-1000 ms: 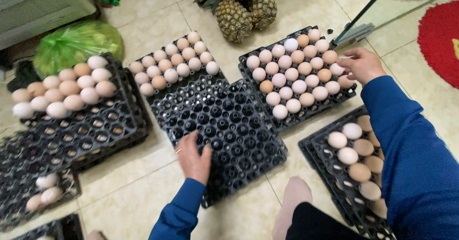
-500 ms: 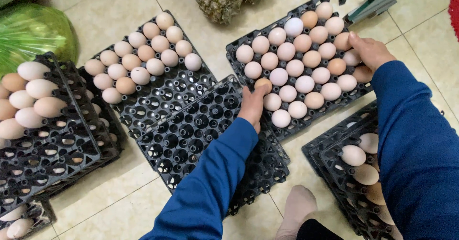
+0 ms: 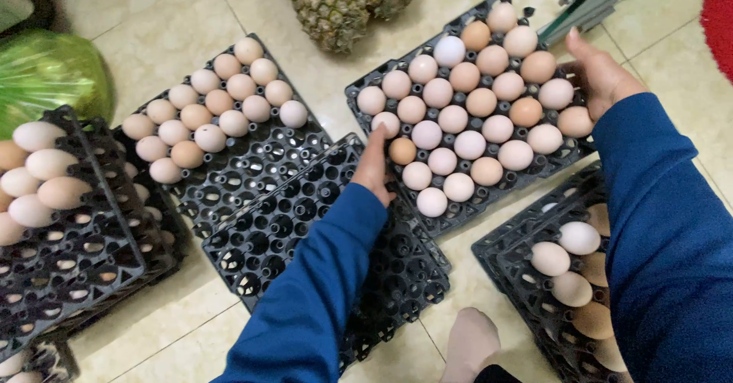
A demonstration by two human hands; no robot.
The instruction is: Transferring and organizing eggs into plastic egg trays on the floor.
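Observation:
A full black plastic egg tray [image 3: 359, 93] with brown and white eggs [image 3: 481, 102] lies on the tiled floor at upper right. My left hand [image 3: 374, 165] grips its near-left edge, fingers touching the eggs there. My right hand [image 3: 599, 74] holds the tray's far-right edge. Both arms wear blue sleeves. Under my left forearm lies a stack of empty black trays [image 3: 305, 223].
A half-filled egg tray [image 3: 252, 161] sits at upper left, another stack with eggs [image 3: 76, 238] at far left, and a partly filled stack [image 3: 527, 276] at lower right. Pineapples [image 3: 336, 1] lie at the top, a green bag [image 3: 46, 70] at left. My foot [image 3: 469, 341] rests below.
My left hand moved from the empty tray stack up to the near-left edge of the full tray. My right hand stayed on its far edge. The camera moved closer.

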